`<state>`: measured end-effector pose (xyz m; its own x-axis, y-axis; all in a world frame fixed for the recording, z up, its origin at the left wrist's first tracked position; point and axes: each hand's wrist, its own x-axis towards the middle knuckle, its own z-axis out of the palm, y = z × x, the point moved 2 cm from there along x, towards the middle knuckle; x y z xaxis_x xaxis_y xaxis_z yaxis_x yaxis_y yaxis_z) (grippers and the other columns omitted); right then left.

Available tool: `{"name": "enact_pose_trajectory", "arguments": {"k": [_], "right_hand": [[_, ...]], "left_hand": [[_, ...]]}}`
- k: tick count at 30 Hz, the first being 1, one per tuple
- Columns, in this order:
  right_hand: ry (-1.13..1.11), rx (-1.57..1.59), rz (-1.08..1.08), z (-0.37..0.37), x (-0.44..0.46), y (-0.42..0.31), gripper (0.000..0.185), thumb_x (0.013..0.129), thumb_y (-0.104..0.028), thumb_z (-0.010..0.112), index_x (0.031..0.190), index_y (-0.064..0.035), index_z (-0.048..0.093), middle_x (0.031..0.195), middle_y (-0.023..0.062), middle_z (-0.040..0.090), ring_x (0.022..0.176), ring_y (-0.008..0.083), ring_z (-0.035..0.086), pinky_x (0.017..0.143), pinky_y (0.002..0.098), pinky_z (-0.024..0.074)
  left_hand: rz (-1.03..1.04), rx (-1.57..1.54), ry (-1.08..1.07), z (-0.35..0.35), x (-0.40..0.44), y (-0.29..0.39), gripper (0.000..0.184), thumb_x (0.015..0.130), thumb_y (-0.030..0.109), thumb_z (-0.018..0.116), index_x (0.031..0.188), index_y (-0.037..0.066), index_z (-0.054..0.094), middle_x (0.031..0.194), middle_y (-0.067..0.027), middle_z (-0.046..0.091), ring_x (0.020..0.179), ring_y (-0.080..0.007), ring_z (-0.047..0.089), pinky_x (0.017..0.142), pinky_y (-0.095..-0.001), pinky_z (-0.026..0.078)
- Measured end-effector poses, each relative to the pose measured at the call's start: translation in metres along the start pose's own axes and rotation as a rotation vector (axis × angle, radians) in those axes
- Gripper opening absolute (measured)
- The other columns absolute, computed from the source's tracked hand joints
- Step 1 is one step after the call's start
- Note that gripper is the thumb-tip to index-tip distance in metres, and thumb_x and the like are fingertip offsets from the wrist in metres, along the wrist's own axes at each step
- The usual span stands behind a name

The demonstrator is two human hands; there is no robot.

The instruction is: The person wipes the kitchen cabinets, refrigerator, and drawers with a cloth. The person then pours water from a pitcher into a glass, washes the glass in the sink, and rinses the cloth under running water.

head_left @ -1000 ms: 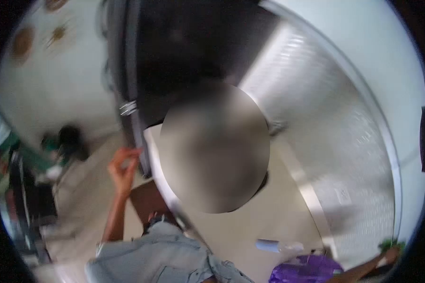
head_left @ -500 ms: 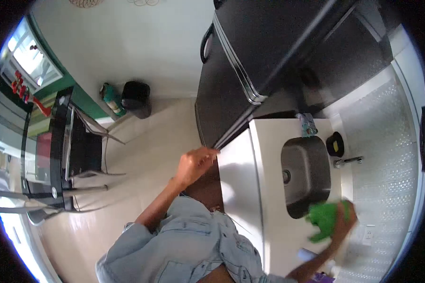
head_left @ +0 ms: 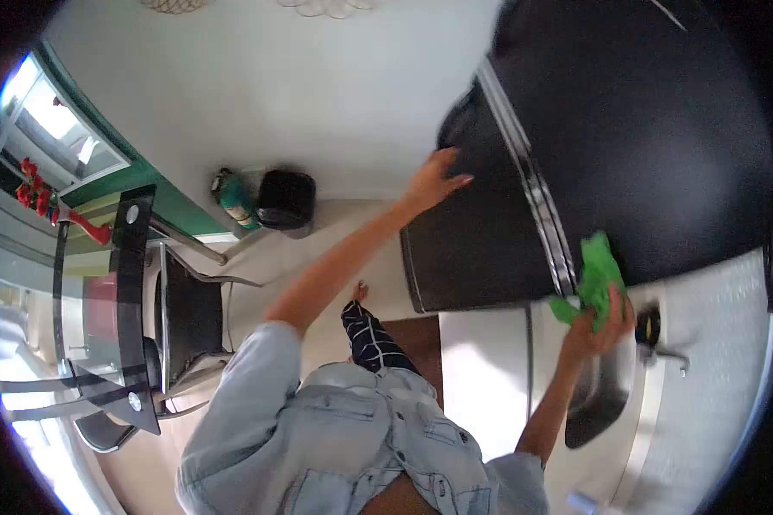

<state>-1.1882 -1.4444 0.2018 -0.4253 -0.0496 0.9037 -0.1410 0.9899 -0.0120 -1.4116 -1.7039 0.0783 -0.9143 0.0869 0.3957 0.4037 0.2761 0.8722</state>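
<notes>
A bright green cloth (head_left: 599, 268) is bunched in my right hand (head_left: 599, 324), its upper part lying against the black refrigerator (head_left: 644, 154) near the silver trim strip (head_left: 537, 189). My left hand (head_left: 436, 180) reaches out with thumb and fingers apart, holding nothing. It is beside the lower refrigerator door, just below the dark curved handle (head_left: 459, 116). Whether its fingertips touch the door, I cannot tell.
To the right are a steel sink (head_left: 599, 403), a tap (head_left: 666, 356) and a white counter (head_left: 550, 421). A black bin (head_left: 285, 202) and a green bottle (head_left: 234, 199) stand by the wall. At left are a glass table (head_left: 133, 300) and a chair (head_left: 189, 309).
My right hand has carried the green cloth from beside the sink to the refrigerator. My left hand has risen from the counter's end toward the handle. The view has shifted toward the refrigerator.
</notes>
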Motion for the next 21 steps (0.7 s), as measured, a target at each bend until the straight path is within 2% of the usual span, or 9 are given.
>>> {"name": "enact_pose_trajectory", "arguments": {"k": [2,4,8,10,11,15,17,19,21], "right_hand": [[0.036,-0.136,0.016,0.012,0.001,-0.014,0.028,0.079,-0.008,0.055,0.107,-0.0056,0.056,0.106,0.0108,0.051,0.099,0.0304,0.046,0.082,0.0430,0.0391],[0.143,-0.408,-0.057,0.030,-0.011,0.003,0.031,0.084,-0.030,0.054,0.105,-0.0079,0.057,0.098,0.0131,0.048,0.094,0.0279,0.044,0.077,0.0409,0.0366],[0.238,-0.540,-0.171,0.067,0.010,-0.010,0.031,0.084,-0.030,0.056,0.107,-0.0101,0.050,0.103,0.0124,0.045,0.094,0.0269,0.043,0.076,0.0413,0.0360],[0.233,-0.717,-0.254,0.064,0.011,-0.009,0.032,0.084,-0.030,0.055,0.109,-0.0117,0.047,0.105,0.0118,0.043,0.095,0.0264,0.042,0.077,0.0423,0.0360],[0.265,-0.683,-0.270,0.065,0.011,-0.006,0.029,0.083,-0.026,0.056,0.107,-0.0113,0.047,0.103,0.0127,0.044,0.095,0.0276,0.043,0.077,0.0422,0.0365],[0.191,-0.710,-0.299,0.069,0.020,-0.019,0.023,0.082,-0.010,0.056,0.103,-0.0103,0.050,0.103,0.0135,0.042,0.097,0.0288,0.042,0.078,0.0418,0.0376],[0.177,-0.669,-0.196,0.066,0.017,-0.019,0.026,0.078,-0.005,0.059,0.103,-0.0100,0.050,0.105,0.0127,0.041,0.097,0.0278,0.043,0.079,0.0415,0.0383],[0.157,-0.655,-0.076,0.062,0.015,-0.021,0.029,0.076,-0.003,0.062,0.102,-0.0086,0.052,0.104,0.0116,0.042,0.096,0.0265,0.044,0.079,0.0400,0.0396],[0.155,-0.668,0.034,0.065,0.019,-0.030,0.028,0.077,-0.009,0.062,0.103,-0.0057,0.052,0.103,0.0123,0.045,0.095,0.0256,0.046,0.080,0.0371,0.0411]], "left_hand": [[-0.077,0.030,0.018,0.017,0.074,-0.032,0.073,0.067,0.037,0.071,0.122,0.002,0.036,0.115,-0.0190,0.042,0.107,-0.0350,0.043,0.087,-0.0397,0.040],[-0.111,0.191,0.034,0.026,0.127,-0.058,0.077,0.066,0.033,0.072,0.124,0.004,0.031,0.115,-0.0195,0.041,0.110,-0.0348,0.040,0.087,-0.0438,0.039],[-0.195,0.389,-0.025,0.035,0.184,-0.097,0.076,0.064,0.030,0.071,0.124,0.007,0.030,0.115,-0.0196,0.043,0.108,-0.0358,0.043,0.085,-0.0475,0.040],[-0.220,0.153,-0.122,0.055,0.205,-0.133,0.063,0.065,0.029,0.070,0.115,0.006,0.040,0.109,-0.0189,0.049,0.104,-0.0346,0.048,0.083,-0.0425,0.041],[-0.239,0.038,-0.170,0.060,0.213,-0.151,0.056,0.065,0.028,0.069,0.111,0.005,0.045,0.106,-0.0185,0.052,0.102,-0.0340,0.050,0.082,-0.0400,0.042],[-0.197,0.176,-0.251,0.045,0.220,-0.147,0.044,0.070,0.028,0.064,0.104,0.005,0.048,0.093,-0.0166,0.060,0.089,-0.0347,0.056,0.076,-0.0416,0.045],[-0.229,0.115,-0.226,0.022,0.207,-0.143,0.046,0.070,0.026,0.064,0.108,0.005,0.048,0.095,-0.0161,0.060,0.088,-0.0322,0.057,0.076,-0.0403,0.045],[-0.164,0.038,-0.105,-0.010,0.177,-0.163,0.040,0.066,0.024,0.068,0.098,0.005,0.054,0.086,-0.0149,0.060,0.079,-0.0294,0.058,0.069,-0.0381,0.046],[-0.163,0.190,-0.198,-0.068,0.131,-0.156,0.056,0.073,0.028,0.065,0.115,0.000,0.043,0.094,-0.0168,0.059,0.093,-0.0309,0.054,0.088,-0.0418,0.034]]}}
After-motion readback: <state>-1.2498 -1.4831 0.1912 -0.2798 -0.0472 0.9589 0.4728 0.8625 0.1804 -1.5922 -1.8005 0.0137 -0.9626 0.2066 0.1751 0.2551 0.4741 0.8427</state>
